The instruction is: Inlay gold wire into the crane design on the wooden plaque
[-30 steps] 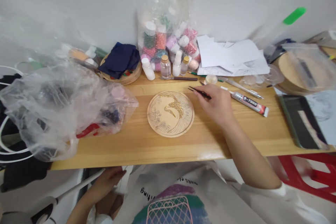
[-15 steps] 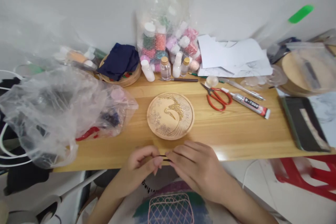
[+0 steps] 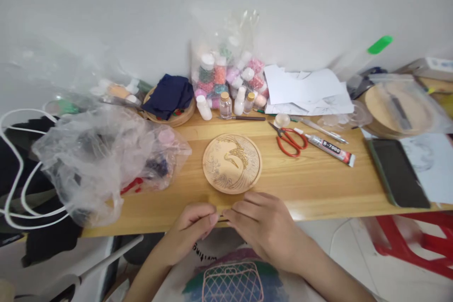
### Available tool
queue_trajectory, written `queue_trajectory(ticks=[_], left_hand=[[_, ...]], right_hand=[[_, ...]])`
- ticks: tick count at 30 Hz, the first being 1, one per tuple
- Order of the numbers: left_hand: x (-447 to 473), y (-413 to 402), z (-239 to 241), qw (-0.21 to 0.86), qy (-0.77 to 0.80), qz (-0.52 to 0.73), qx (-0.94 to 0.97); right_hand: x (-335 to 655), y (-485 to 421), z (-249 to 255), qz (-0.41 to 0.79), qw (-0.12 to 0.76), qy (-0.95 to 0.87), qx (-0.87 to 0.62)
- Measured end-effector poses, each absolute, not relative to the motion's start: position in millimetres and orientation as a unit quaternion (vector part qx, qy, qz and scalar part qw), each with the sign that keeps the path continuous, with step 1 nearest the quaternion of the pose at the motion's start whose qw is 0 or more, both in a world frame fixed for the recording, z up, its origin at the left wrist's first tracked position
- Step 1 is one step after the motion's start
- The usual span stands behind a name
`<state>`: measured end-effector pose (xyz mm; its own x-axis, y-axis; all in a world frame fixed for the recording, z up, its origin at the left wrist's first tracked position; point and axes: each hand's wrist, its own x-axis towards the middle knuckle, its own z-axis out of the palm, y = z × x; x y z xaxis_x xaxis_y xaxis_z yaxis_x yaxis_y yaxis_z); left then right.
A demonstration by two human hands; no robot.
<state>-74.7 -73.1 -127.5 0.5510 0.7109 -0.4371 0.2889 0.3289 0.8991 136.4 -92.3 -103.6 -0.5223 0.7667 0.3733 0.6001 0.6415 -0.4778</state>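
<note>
1. Tweezers (image 3: 222, 218), dark and mostly hidden, lie between our hands on the near side of the round wooden plaque (image 3: 232, 163).
2. Our left hand (image 3: 194, 227) pinches one end, thumb and forefinger nearly closed; our right hand (image 3: 264, 229) curls its fingers over the other, its grip partly hidden.
3. The plaque, bearing a crane design, rests flat on the table (image 3: 311, 193).
4. Right of the plaque we have red-handled scissors (image 3: 282, 135), then a glue tube (image 3: 331, 150).
5. Left of it sits a crumpled plastic bag (image 3: 92, 151); beyond it, a corked bottle (image 3: 225, 107).
</note>
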Motion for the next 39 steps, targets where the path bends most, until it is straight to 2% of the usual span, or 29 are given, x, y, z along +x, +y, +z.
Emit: queue_trajectory(ticks=[15, 19, 23, 25, 27, 29, 31, 34, 39], left_hand=[[-86, -90, -129, 0.657, 0.414, 0.12, 0.619], [-110, -90, -136, 0.667, 0.429, 0.191, 0.579], [-160, -94, -141, 0.652, 0.441, 0.256, 0.561], [-184, -99, -141, 0.655, 0.42, 0.176, 0.603], [-201, -107, -146, 0.629, 0.431, 0.044, 0.646], [-212, -116, -157, 0.547, 0.488, -0.086, 0.675], [-219, -125, -174, 0.404, 0.574, -0.19, 0.686], [-227, -138, -197, 0.315, 0.632, -0.222, 0.672], [-224, -149, -197, 0.31, 0.636, -0.234, 0.667]], right_hand=[[127, -112, -100, 0.2, 0.299, -0.841, -0.403], [130, -115, -101, 0.186, 0.333, -0.827, -0.414], [155, -100, -108, 0.099, 0.343, -0.792, -0.495], [169, -83, -115, 0.028, 0.314, -0.762, -0.566], [179, -63, -123, -0.002, 0.277, -0.704, -0.654], [184, -41, -129, -0.016, 0.253, -0.654, -0.713], [186, -19, -133, -0.014, 0.235, -0.635, -0.736], [187, 7, -136, -0.007, 0.215, -0.635, -0.742], [187, 23, -147, 0.008, 0.195, -0.647, -0.737]])
